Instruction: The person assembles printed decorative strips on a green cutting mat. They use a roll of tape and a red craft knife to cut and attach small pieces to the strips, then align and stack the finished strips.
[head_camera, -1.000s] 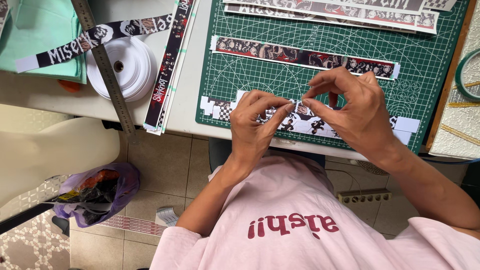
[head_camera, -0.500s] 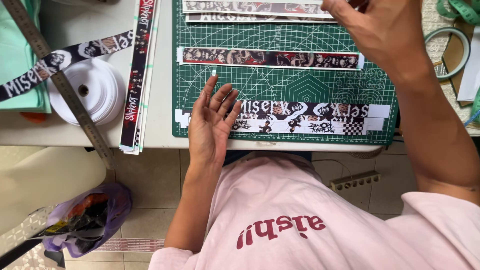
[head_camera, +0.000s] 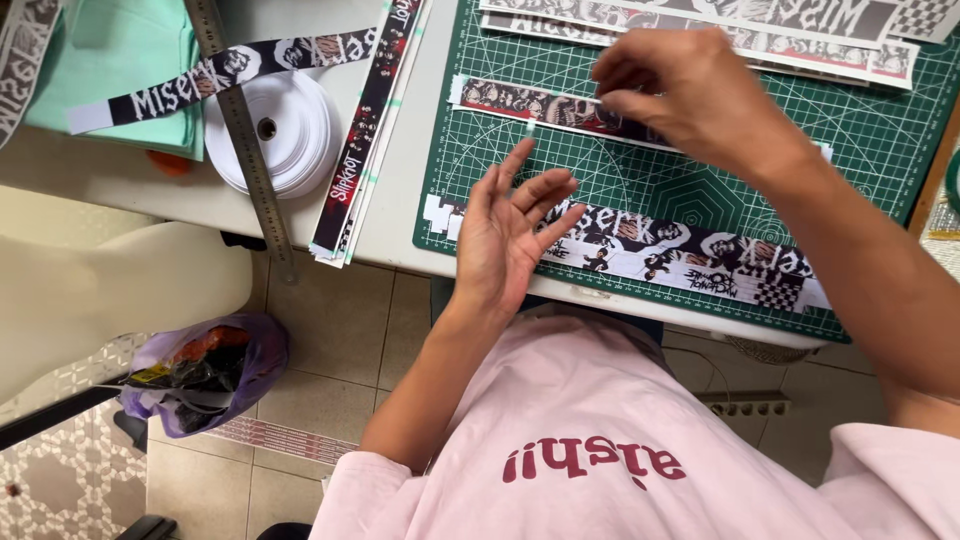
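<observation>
My left hand is open with fingers spread, its fingertips over the left part of a black-and-white printed strip lying along the near edge of the green cutting mat. My right hand hovers further back with thumb and fingers pinched together above a red-and-black printed strip. Nothing shows between its fingertips. My right forearm crosses the mat's right side and hides part of both strips.
A white ribbon spool, a steel ruler and a stack of long dark strips lie left of the mat. More printed strips lie at the mat's far edge. A purple bag sits on the tiled floor.
My right hand came down from the far edge of the mat to above the red-and-black strip. My left hand lifted its palm and spread its fingers. The view shifted.
</observation>
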